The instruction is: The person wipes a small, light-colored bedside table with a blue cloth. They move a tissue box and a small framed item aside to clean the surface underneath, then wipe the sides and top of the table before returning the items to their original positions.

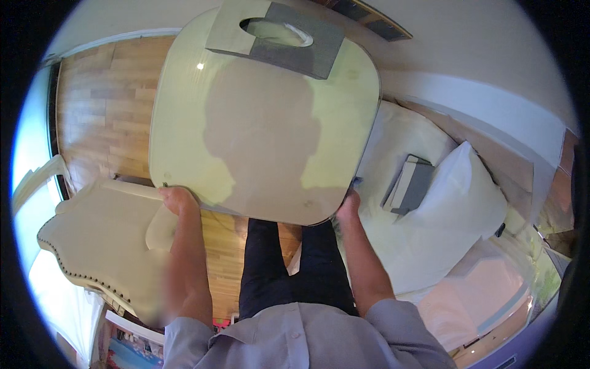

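Observation:
In front of me is a pale, rounded-square tabletop (184, 115) with a glossy surface, and the shadow of a head and shoulders falls across it. My left hand (179, 199) grips its near left corner, some fingers hidden beneath. My right hand (350, 204) holds the near right edge, with its fingers mostly out of sight. On the far part of the top rests a grey and cream tissue box holder (297, 55) with an oval opening. Whether the table's legs touch the floor cannot be seen.
To the left stands a cream upholstered armchair (106, 221) with nailhead trim. At right, a bed (396, 249) with white bedding bears a white pillow (470, 193) and a grey and cream box-like item (408, 184). Wood flooring (106, 101) extends at far left; a wall (461, 46) rises at far right.

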`<state>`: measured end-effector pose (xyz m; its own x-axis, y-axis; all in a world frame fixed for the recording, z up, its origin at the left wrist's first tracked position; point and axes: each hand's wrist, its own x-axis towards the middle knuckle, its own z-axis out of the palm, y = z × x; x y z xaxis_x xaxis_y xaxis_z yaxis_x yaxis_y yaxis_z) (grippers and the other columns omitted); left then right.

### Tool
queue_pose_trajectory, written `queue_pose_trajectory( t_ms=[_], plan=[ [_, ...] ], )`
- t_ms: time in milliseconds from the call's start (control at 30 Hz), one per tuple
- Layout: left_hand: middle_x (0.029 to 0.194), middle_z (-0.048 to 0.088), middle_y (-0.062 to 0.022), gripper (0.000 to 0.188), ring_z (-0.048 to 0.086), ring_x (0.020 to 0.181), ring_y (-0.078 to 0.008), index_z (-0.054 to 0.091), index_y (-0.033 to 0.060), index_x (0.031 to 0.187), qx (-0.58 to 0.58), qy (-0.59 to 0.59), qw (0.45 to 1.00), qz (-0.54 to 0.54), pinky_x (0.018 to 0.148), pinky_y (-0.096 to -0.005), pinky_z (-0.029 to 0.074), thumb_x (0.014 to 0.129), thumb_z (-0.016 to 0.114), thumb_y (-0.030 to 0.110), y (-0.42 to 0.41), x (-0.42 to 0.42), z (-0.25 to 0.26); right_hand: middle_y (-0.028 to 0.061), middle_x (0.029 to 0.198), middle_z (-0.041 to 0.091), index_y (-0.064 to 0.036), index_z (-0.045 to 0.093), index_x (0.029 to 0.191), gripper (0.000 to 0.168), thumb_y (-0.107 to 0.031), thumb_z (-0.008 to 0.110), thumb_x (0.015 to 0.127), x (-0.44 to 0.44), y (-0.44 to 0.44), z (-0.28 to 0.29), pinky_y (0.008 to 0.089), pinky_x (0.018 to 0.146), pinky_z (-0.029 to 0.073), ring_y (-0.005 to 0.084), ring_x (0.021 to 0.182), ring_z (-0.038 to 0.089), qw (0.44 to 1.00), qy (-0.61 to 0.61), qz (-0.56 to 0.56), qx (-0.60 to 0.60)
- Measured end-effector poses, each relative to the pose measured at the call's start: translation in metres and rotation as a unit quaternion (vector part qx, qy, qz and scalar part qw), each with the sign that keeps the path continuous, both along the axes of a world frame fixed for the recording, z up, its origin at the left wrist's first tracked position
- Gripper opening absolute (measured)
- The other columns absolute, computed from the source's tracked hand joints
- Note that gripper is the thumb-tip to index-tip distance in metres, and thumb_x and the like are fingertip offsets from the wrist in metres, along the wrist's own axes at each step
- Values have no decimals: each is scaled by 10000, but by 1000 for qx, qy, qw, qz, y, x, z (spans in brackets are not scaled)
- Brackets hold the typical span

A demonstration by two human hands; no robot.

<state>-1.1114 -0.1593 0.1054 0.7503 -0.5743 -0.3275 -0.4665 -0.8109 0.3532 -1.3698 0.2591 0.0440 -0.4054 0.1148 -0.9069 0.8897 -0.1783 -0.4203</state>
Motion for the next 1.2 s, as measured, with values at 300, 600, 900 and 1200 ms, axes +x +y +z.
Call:
queue_pose_trajectory(
  t_ms=[300,600,900,1200],
  plan=[
    [1245,631,-319,822,631,1106,-465,612,-127,1236,48,-48,997,28,982,-519,496,1022,267,588,-8,20,-8,154,1159,650,23,584,1244,490,-409,498,1029,-3,-29,53,432,962,497,314,1093,621,973,130,100,162],
    [1207,660,-290,755,626,1117,-465,624,-76,1238,-14,-15,1000,-4,967,-537,491,1022,289,565,-1,0,3,283,1518,381,16,532,1339,440,-196,563,954,-12,-101,124,650,1170,176,564,1395,304,578,466,641,194],
    [1007,686,-320,705,651,955,-499,659,-79,1049,-80,-71,994,-25,842,-560,507,1033,347,553,3,22,-27,235,1607,287,-106,393,1526,576,-379,437,1022,-175,-270,79,645,1163,200,549,1421,293,410,524,590,457],
    [1044,679,-329,710,637,985,-519,658,-60,1075,-46,-72,996,14,865,-558,494,1016,356,580,4,13,-14,296,1593,258,-2,335,1531,659,-290,523,968,-66,-239,87,650,1173,163,490,1443,290,358,554,660,360]
  ],
)
